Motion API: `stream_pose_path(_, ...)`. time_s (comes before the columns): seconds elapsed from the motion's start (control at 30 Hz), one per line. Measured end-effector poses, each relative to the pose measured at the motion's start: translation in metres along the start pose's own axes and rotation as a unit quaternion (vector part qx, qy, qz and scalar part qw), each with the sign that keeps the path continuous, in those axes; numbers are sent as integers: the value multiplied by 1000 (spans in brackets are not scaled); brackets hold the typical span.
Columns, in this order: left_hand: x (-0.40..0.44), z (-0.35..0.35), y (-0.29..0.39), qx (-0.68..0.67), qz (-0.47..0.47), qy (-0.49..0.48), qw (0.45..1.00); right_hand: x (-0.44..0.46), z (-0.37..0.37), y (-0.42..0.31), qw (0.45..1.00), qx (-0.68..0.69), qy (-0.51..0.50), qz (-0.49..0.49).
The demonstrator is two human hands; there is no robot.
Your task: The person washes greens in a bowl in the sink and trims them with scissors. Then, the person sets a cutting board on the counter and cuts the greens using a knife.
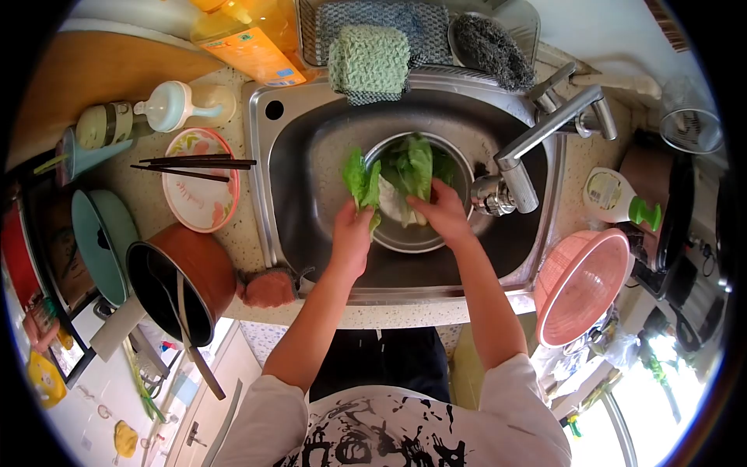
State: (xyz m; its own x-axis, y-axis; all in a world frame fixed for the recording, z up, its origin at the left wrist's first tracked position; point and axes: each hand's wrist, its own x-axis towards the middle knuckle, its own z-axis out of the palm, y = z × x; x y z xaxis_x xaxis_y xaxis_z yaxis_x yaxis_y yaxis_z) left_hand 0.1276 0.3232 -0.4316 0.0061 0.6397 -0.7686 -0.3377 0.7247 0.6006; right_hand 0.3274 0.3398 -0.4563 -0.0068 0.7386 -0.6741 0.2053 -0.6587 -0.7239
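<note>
Facing a speckled counter (428, 314) in a crowded kitchen, with a steel sink (311, 241) set into it and bright light at the lower right. Gripping a green leaf (356, 180) between thumb and fingers of the left hand (352, 235), by the left rim of a metal bowl (420, 250) in the sink; pinching leafy greens (414, 167) inside that bowl with the right hand (445, 214). Counting one tap (548, 128), one pink colander (587, 288) to the right, one orange bottle (253, 47) at the back left, one brown pot (214, 268) and, behind it, one patterned bowl (198, 202) under at least three chopsticks (198, 163). Unable to count the overlapping greens. Leaving more steel floor to the left of the metal bowl than to the right, with the tap's head just beside the right rim. Reaching over the sink's front edge with both forearms, between pot and colander, well apart from both.
</note>
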Motion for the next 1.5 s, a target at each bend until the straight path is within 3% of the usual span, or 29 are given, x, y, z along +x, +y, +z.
stream_pose_path(0.13, -7, 10, 12, -125, -38, -30, 991, -43, -6, -11, 945, 315, -50, 65)
stream_pose_path(0.3, -9, 21, 12, -154, -100, -68, 981, -63, 7, -11, 944, 322, -67, 30)
stream_pose_path(0.43, -11, 26, 13, -142, -60, -118, 981, -69, 13, -4, 935, 342, -86, 40)
stream_pose_path(0.53, -13, 27, 17, -156, -52, -98, 982, -70, 24, -6, 902, 424, 27, 77)
stream_pose_path(0.73, -20, 22, 17, -169, -34, -127, 977, -72, 33, -12, 884, 455, 104, 28)
stream_pose_path(0.9, -15, 14, -3, -153, -1, -100, 983, -83, 33, -2, 972, 166, 123, -114)
stream_pose_path(1.03, -21, 14, -1, -196, -44, -125, 972, -88, 30, -25, 962, 2, 143, -231)
stream_pose_path(1.1, -30, 22, 8, -212, -68, -154, 963, -87, 29, -28, 967, -6, 133, -215)
stream_pose_path(1.13, -33, 25, 6, -155, -13, -172, 973, -87, 28, -28, 970, -10, 128, -207)
stream_pose_path(1.27, -28, 21, -7, -104, -16, -114, 988, -84, 30, -9, 975, 160, 90, -128)
stream_pose_path(1.33, -28, 21, -11, -181, -20, -128, 975, -87, 33, -12, 942, 319, 67, -79)
stream_pose_path(1.5, -35, 21, -1, -247, -61, -122, 960, -91, 39, -22, 881, 459, 98, -61)
